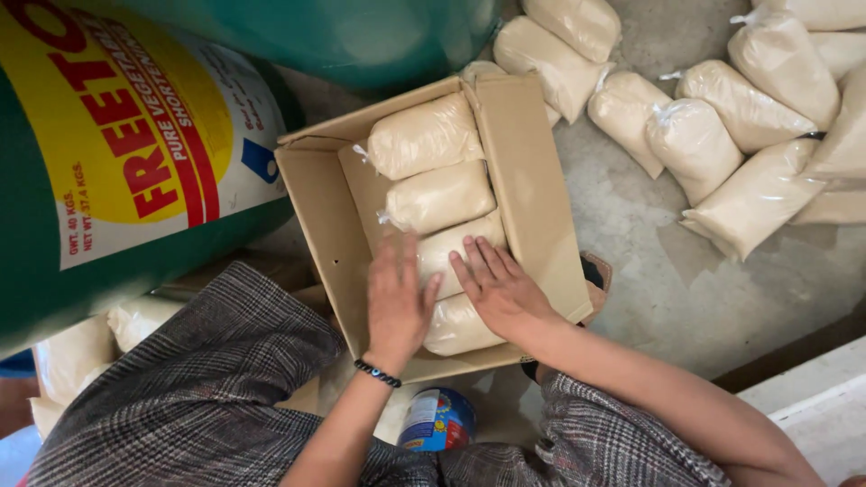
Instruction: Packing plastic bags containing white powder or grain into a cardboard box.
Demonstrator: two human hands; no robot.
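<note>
Four clear plastic bags of pale powder are lying in a row inside the open cardboard box in front of me, and both my hands are resting flat on the nearer ones. My left hand is lying palm down with its fingers pressed close together, covering the left end of the third bag from the far side. My right hand is lying palm down beside it, its fingers slightly spread and pointing toward the far end of the box, touching that same bag. Neither hand is pinching or gripping anything. The nearest bag is sitting just under my wrists, against the near wall of the box. The two far bags, one at the far end and the other behind my fingertips, are lying untouched, each with a knotted end pointing left.

To my left a big green drum is standing, wearing a white label with a large yellow circle crossed by a red band and red lettering. Out on the grey concrete floor to the right, a heap of similar filled bags is lying loosely, touching one another. Near my knees a small round tin with a blue, white and red label is standing on the floor. A dark beaded bracelet is circling my left wrist.
</note>
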